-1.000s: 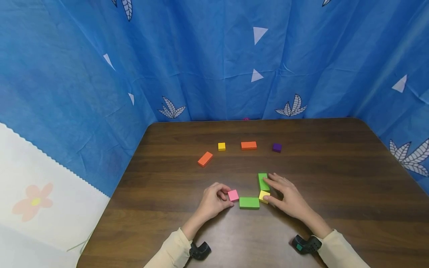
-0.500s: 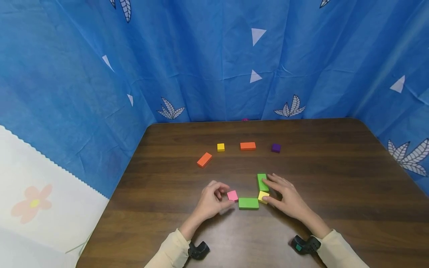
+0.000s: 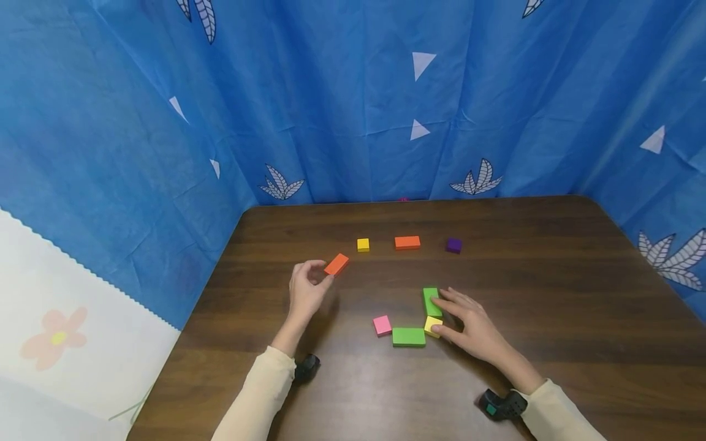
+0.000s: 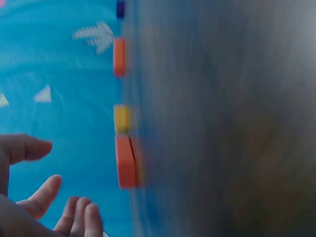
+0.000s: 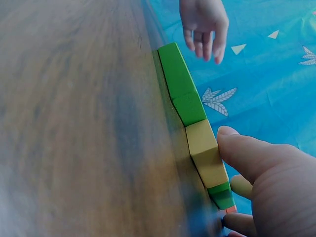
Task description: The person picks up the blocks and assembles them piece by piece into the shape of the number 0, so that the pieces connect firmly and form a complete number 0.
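Oblong orange block (image 3: 337, 264); left hand (image 3: 306, 291) wide beside it; right hand (image 3: 475, 327) spread, touching pale-yellow block (image 3: 432, 322).

The left arm (image 3: 256, 389) reaches farther forward than the right arm (image 3: 554, 404). The left hand (image 3: 306, 291) has its thumb and lightly bent fingers apart. The right hand (image 3: 475, 326) shows its back upward, the thumb separated from the extended fingers.
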Tool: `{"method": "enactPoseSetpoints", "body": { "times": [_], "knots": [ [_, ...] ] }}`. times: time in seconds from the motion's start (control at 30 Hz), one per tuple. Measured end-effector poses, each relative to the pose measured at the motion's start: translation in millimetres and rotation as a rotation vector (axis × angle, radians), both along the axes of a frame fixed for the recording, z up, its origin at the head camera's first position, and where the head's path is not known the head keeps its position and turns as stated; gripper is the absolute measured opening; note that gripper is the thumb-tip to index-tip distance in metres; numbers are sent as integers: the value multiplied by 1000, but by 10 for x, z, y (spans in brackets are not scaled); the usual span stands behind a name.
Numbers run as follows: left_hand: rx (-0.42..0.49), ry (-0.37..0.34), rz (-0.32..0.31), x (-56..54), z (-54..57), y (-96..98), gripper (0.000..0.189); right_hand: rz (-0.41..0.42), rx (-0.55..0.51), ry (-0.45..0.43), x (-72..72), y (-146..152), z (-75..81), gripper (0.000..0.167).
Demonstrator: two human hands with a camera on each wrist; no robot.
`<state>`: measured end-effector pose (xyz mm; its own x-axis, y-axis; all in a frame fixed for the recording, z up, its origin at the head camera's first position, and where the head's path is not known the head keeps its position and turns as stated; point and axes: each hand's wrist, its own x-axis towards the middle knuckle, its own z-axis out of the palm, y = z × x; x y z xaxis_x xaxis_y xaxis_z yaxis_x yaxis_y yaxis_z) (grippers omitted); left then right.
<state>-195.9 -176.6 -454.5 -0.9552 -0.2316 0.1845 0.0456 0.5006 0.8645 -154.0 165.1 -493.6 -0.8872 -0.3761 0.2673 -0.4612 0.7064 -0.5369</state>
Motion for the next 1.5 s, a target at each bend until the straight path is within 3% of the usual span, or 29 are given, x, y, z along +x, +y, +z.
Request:
{"method": "enactPoseSetpoints", "body": {
  "times": [0.2, 0.33, 0.53, 0.8, 0.97, 1.17, 1.5],
  "knots": [
    [-42, -191, -76, -287, -24, -112, 53, -2, -8, 2, -12, 2, -11, 57],
    [-45, -250, -116, -378, -65, -98, 60, -6, 2, -6, -11, 6, -19, 58],
    [-29, -279, -140, -421, -74, -62, 67, -15, 6, -17, -4, 8, -24, 58],
    [-27, -331, -233, -550, -90, -122, 82, -9, 9, -10, 13, 3, -4, 58],
    [-29, -352, -310, -632, -112, -187, 77, -12, 7, -14, 21, 0, -10, 59],
    [-54, -332, -347, -691, -117, -224, 64, -11, 9, -3, 3, -4, -11, 58],
    [-94, -349, -412, -736, -142, -230, 73, -19, 11, -27, 17, -1, 5, 59]
  ]
}}
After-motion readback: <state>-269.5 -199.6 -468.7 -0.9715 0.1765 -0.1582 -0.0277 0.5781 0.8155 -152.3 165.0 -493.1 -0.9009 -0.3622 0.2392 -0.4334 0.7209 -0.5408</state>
